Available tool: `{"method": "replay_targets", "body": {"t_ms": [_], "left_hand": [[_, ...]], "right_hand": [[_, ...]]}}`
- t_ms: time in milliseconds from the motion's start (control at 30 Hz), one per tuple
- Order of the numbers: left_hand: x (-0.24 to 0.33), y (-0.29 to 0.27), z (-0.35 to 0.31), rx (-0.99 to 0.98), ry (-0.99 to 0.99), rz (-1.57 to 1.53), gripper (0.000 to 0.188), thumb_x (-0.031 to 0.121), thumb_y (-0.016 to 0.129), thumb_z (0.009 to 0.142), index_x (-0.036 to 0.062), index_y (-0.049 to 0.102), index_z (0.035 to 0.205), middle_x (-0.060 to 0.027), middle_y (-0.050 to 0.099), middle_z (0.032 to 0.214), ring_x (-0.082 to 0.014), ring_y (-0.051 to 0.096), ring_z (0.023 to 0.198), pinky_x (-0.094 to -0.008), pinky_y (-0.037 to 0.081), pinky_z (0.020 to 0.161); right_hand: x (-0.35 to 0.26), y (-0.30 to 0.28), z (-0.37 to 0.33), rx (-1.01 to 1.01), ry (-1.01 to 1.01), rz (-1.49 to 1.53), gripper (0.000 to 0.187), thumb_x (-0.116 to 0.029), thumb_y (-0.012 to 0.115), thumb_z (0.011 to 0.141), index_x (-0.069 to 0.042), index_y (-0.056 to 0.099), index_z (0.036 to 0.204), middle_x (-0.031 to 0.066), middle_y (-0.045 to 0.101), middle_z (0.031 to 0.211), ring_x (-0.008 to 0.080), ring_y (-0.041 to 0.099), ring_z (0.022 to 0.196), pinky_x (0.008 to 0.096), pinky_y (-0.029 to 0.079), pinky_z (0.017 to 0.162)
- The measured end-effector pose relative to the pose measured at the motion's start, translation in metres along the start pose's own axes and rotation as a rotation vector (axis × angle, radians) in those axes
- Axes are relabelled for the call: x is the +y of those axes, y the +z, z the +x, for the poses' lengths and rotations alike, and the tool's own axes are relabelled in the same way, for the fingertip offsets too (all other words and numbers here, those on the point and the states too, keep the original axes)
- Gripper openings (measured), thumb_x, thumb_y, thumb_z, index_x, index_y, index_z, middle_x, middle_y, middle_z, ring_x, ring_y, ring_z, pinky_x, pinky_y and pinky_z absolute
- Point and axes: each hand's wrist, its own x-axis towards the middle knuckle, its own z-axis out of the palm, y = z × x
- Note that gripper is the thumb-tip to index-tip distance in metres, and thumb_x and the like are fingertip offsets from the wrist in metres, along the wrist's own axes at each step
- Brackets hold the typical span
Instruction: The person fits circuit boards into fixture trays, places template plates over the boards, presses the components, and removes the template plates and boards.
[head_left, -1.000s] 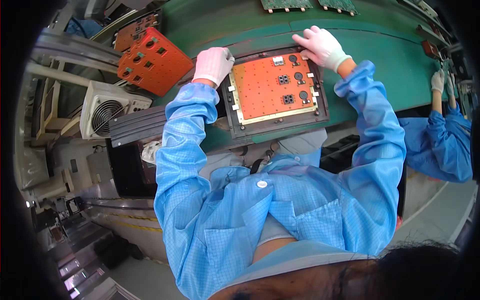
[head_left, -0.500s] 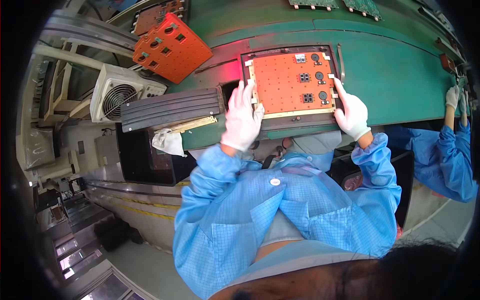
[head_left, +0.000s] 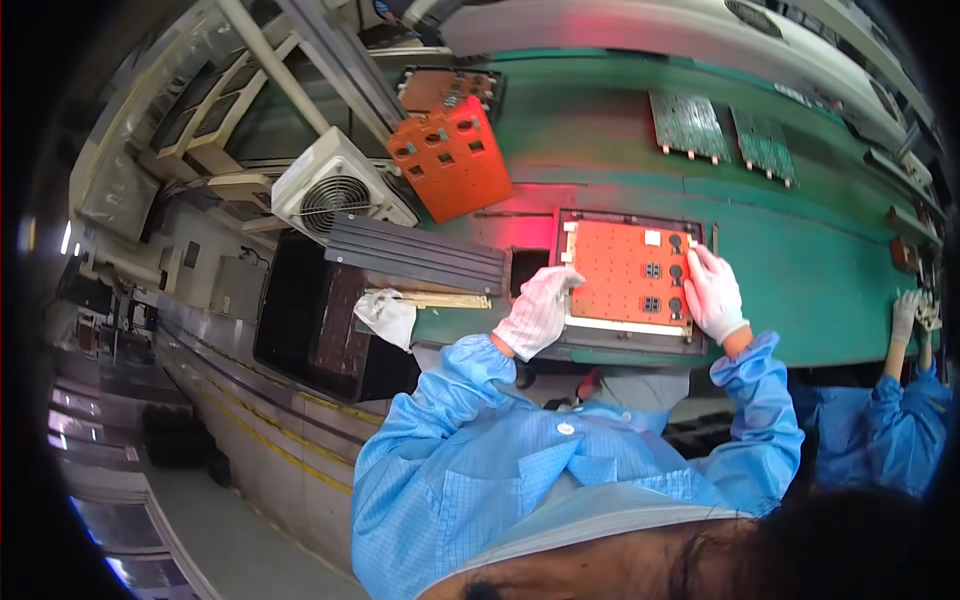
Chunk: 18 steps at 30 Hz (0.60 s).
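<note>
My left hand (head_left: 538,312) and right hand (head_left: 714,293), fingers half bent, are at opposite sides of the orange board (head_left: 612,275); firm grip, I cannot tell. It lies in the black frame (head_left: 650,341), near the desk's (head_left: 800,310) front edge. Probably I am positioning it; next calls for even hands.

No words or numbers can be read. Pale marks (head_left: 802,97), perhaps lettering, run along the lower edge of the long pale housing (head_left: 640,28) at the upper right, too small to make out. Right of centre, the orange board (head_left: 612,275) bears a white patch (head_left: 652,237) without legible print.
</note>
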Motion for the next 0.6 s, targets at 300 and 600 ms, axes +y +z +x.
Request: {"method": "replay_targets", "body": {"t_ms": [300, 600], "left_hand": [[0.015, -0.012, -0.003, 0.029, -0.173, -0.134, 0.022, -0.007, 0.048, 0.074, 0.0007, 0.055, 0.094, -0.0114, 0.06, 0.086, -0.0221, 0.061, 0.081, -0.0292, 0.048, 0.074], [-0.001, -0.007, 0.008, 0.156, -0.182, -0.366, 0.032, -0.004, 0.058, 0.078, 0.001, 0.051, 0.109, -0.012, 0.059, 0.105, -0.0208, 0.061, 0.091, -0.0311, 0.048, 0.079]], "right_hand": [[0.017, 0.023, -0.014, 0.153, 0.354, 0.664, 0.055, -0.007, 0.06, 0.08, 0.006, 0.039, 0.13, 0.0181, 0.049, 0.128, 0.023, 0.055, 0.106, 0.033, 0.046, 0.086], [-0.028, -0.048, 0.093, 0.079, 0.371, 1.104, 0.045, 0.003, 0.057, 0.081, 0.004, 0.044, 0.124, 0.0097, 0.056, 0.115, 0.0158, 0.053, 0.105, 0.0274, 0.042, 0.09]]}}
